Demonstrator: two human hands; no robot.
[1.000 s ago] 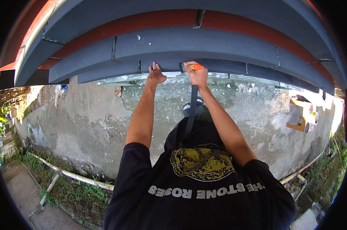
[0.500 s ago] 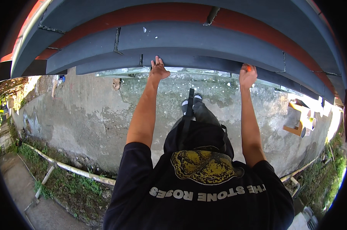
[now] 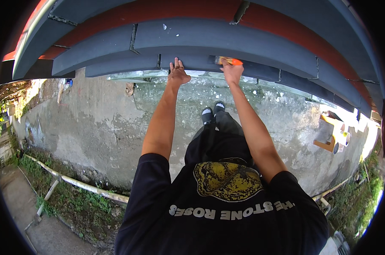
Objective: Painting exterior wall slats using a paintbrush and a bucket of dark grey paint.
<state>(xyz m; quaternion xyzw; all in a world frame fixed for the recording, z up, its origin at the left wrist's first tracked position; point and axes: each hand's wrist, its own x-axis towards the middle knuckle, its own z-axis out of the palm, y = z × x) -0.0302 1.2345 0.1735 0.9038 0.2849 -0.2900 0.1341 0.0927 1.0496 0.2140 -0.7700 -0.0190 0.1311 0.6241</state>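
- Head view, fingers first: right hand closed around the orange handle of a paintbrush, fingers wrapped tight, knuckles toward the camera.
- Paintbrush lying roughly level, long axis running left to right along the grey ledge; dark bristle end pointing left, toward the other hand, handle end tucked into the right fist.
- Bristles pressed against or just at the lower grey band; exact contact too small to tell.
- Left hand open, fingers spread and pointing up, tips resting flat on the underside edge of the same grey band, holding nothing.
- Left hand just beside the bristle tip, a short gap between; right hand nearer, being the one gripping the brush.
- Both forearms stretched upward and forward from the lower edge, black T-shirt sleeves below.
- Further out: stepped grey bands with a red band between them, cracks at the joints.
- Below: black shoes with white toes on a rough concrete surface, speckled with pale spots.
- Far off: white pipe among weeds at lower left, yellow wooden stand at right.
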